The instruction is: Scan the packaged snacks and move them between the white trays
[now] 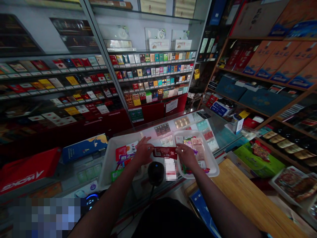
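Observation:
A long, flat dark-red snack packet (163, 152) is stretched level between my two hands, its printed side with a barcode-like patch facing me. My left hand (143, 151) pinches its left end, some fingers raised. Its right end is gripped by the thumb and fingers of my right hand (187, 155). Just below the packet stands a round black scanner (156, 173) on a cable. Under my left forearm is a white plastic tub (105, 165) with several colourful snack packets. A second white tub (214, 168) with more packets lies beneath my right hand.
Both tubs stand on a glass display counter (146, 188). Left of them lie a blue box (84, 147) and a red box (27, 170). To the right are a wooden board (242, 195) and a green box (260, 160). Shelves of cigarette packs (153, 71) line the back.

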Motion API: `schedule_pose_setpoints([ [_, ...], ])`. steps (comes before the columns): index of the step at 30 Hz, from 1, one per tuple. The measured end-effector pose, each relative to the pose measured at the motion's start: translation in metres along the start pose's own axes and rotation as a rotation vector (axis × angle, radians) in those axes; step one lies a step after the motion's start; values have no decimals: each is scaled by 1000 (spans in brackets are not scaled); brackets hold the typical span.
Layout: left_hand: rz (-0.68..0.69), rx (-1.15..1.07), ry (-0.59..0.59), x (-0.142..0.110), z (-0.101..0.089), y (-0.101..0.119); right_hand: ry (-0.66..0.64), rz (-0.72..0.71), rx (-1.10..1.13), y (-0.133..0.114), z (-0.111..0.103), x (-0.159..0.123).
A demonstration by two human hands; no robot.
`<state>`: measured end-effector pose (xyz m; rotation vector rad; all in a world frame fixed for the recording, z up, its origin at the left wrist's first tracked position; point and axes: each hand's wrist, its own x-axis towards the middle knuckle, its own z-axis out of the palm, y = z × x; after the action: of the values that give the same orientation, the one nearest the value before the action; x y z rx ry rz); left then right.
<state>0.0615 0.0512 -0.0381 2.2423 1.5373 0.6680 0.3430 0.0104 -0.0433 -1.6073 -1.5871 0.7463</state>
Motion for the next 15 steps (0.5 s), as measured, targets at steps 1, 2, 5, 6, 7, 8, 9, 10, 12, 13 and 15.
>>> schedule_pose_setpoints([
  [1,-3,-4,9,-1,-5,-2,-2,-3,7,-4,3,2],
  [2,-9,-5,19,-2,-10,-5,-5,-7,13,-8,7,4],
  [5,-41,-3,52,-9,-28,-15,-17,-39,21,-21,23,10],
  [6,-55,-1,62,-12,-35,-20,-28,-55,23,-26,29,12],
  [7,-69,3,73,-16,-41,-25,-40,-70,25,-32,35,13],
  [8,-83,8,84,-20,-48,-30,-54,-82,28,-37,42,14],
  [9,-95,15,97,-24,-54,-36,-68,-93,31,-43,49,15],
  [10,-105,23,111,-28,-60,-43,-80,-104,32,-50,57,15],
  [12,-120,39,137,-37,-72,-58,-99,-128,23,-63,73,16],
  [13,-130,46,146,-41,-78,-65,-110,-144,9,-69,81,16],
  [15,-159,59,158,-51,-88,-82,-137,-181,-43,-82,98,16],
])
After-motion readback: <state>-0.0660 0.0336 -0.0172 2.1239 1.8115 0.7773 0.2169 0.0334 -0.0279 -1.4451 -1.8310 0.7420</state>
